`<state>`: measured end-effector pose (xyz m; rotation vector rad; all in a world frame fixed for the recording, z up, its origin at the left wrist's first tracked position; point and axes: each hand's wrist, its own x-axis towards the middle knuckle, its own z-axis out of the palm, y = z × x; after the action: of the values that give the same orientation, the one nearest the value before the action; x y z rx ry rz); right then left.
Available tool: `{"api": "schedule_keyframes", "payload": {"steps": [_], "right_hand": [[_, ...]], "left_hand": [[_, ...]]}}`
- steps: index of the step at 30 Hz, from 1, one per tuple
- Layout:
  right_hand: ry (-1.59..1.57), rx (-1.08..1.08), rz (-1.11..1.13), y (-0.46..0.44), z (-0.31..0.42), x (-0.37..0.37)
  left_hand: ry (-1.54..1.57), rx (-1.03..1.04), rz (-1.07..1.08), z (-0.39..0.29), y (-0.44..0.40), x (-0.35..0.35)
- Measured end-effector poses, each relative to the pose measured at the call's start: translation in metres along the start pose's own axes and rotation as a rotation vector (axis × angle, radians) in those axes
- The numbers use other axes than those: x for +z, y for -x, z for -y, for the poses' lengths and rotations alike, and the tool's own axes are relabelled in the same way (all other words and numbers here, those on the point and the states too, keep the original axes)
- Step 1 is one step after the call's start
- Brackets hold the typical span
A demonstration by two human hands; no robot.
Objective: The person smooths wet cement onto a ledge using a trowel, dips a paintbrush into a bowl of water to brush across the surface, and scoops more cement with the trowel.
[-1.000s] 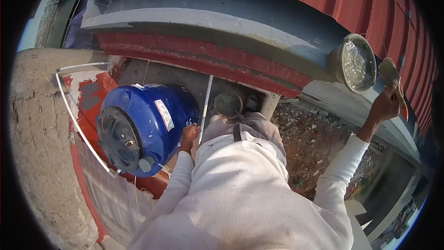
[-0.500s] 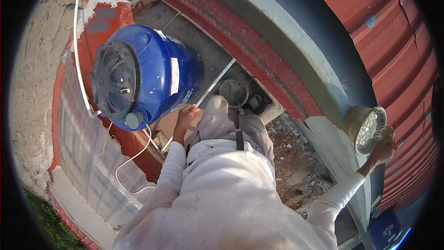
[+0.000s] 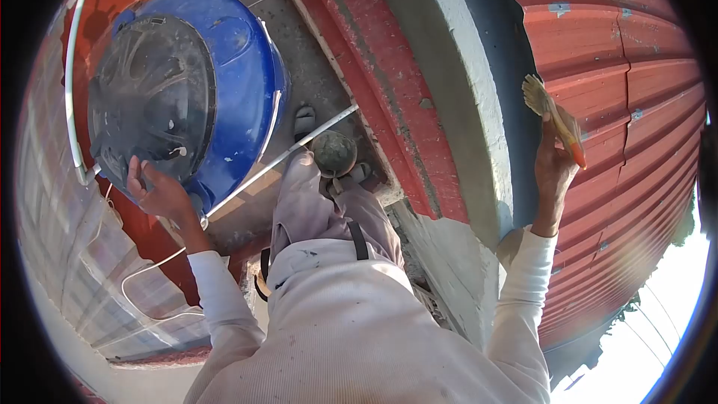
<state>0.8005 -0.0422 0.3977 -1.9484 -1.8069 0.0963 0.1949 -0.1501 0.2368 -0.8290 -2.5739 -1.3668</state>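
Observation:
My right hand [image 3: 556, 151] is closed around a paint brush [image 3: 566, 135] with pale bristles and an orange handle tip. It is over the dark gutter strip [image 3: 497, 52] beside the red corrugated roof [image 3: 598, 202]. My left hand [image 3: 161, 193] has its fingers apart and nothing in it, at the edge of the black lid [image 3: 153, 97] of a blue barrel [image 3: 243, 52]. Whether it touches the lid I cannot tell. Behind my right forearm, a bit of a round container [image 3: 510, 247] shows.
A bucket [image 3: 334, 152] stands between my sandalled feet. A white pipe [image 3: 280, 158] crosses from the barrel to the red ledge [image 3: 389, 67]. Another white pipe [image 3: 69, 90] runs along the far left. A thin white hose [image 3: 138, 272] lies on the translucent sheeting [image 3: 67, 254].
The view has turned and shifted. My left hand has moved from beside the white pipe to the barrel's lid. My right hand has left the round container, with the brush raised beside the roof.

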Motion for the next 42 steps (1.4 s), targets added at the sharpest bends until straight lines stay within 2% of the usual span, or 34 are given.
{"api": "schedule_keyframes", "payload": {"steps": [2, 4, 6, 8, 11, 13, 16, 17, 19, 20, 22, 25, 28, 29, 32, 34, 35, 36, 37, 38, 39, 42], "right_hand": [[0.024, -0.159, 0.096, -0.051, 0.034, 0.054], [0.078, -0.272, 0.35, -0.086, 0.049, 0.114], [0.284, -0.332, 0.552, -0.101, 0.048, 0.175], [0.482, -0.226, 0.855, -0.118, 0.059, 0.226], [0.748, -0.361, 1.071, -0.165, 0.066, 0.298], [0.89, -0.415, 1.036, -0.22, 0.109, 0.334], [0.827, -0.65, 0.76, -0.307, 0.174, 0.375], [0.815, -0.706, 0.673, -0.324, 0.19, 0.382], [0.851, -0.883, 0.637, -0.33, 0.217, 0.382], [0.866, -0.973, 0.618, -0.331, 0.224, 0.383], [0.799, -1.132, 0.581, -0.319, 0.154, 0.377], [0.848, -1.104, 0.837, -0.226, 0.098, 0.316], [0.83, -0.878, 1.191, -0.144, 0.056, 0.259], [0.807, -0.782, 1.3, -0.134, 0.048, 0.252], [0.937, -0.54, 1.389, -0.156, 0.083, 0.285], [0.84, -0.684, 1.204, -0.209, 0.112, 0.327], [0.95, -0.705, 1.103, -0.239, 0.137, 0.355], [0.908, -0.757, 0.968, -0.264, 0.157, 0.381], [0.824, -0.966, 0.831, -0.299, 0.152, 0.406], [0.831, -1.046, 0.736, -0.324, 0.166, 0.43], [0.837, -1.12, 0.64, -0.335, 0.174, 0.445], [0.802, -1.306, 0.563, -0.312, 0.151, 0.461]], "left_hand": [[-0.206, -0.044, 0.015, 0.014, -0.012, 0.004], [-0.349, -0.024, 0.041, 0.04, -0.017, 0.013], [-0.367, -0.069, 0.009, 0.039, -0.015, 0.022], [-0.356, -0.112, -0.019, 0.043, -0.014, 0.033], [-0.346, -0.158, -0.064, 0.046, -0.016, 0.041], [-0.374, -0.197, -0.072, 0.042, -0.017, 0.044], [-0.385, -0.163, -0.09, 0.047, -0.017, 0.044], [-0.392, -0.158, -0.083, 0.048, -0.017, 0.044], [-0.41, -0.149, -0.08, 0.049, -0.018, 0.044], [-0.468, -0.087, -0.052, 0.055, -0.018, 0.04], [-0.574, 0.034, 0.007, 0.069, -0.016, 0.031], [-0.704, 0.29, 0.093, 0.067, -0.019, 0.03], [-0.737, 0.409, 0.158, 0.071, -0.02, 0.024], [-0.734, 0.437, 0.173, 0.074, -0.022, 0.021], [-0.726, 0.474, 0.156, 0.084, -0.02, 0.017], [-0.73, 0.458, 0.153, 0.083, -0.02, 0.017], [-0.743, 0.448, 0.153, 0.085, -0.019, 0.016], [-0.749, 0.444, 0.161, 0.088, -0.015, 0.014], [-0.752, 0.432, 0.169, 0.091, -0.009, 0.013], [-0.747, 0.411, 0.179, 0.094, -0.002, 0.007], [-0.741, 0.393, 0.188, 0.098, 0.005, 0.003], [-0.728, 0.33, 0.208, 0.105, 0.024, -0.008]]}}
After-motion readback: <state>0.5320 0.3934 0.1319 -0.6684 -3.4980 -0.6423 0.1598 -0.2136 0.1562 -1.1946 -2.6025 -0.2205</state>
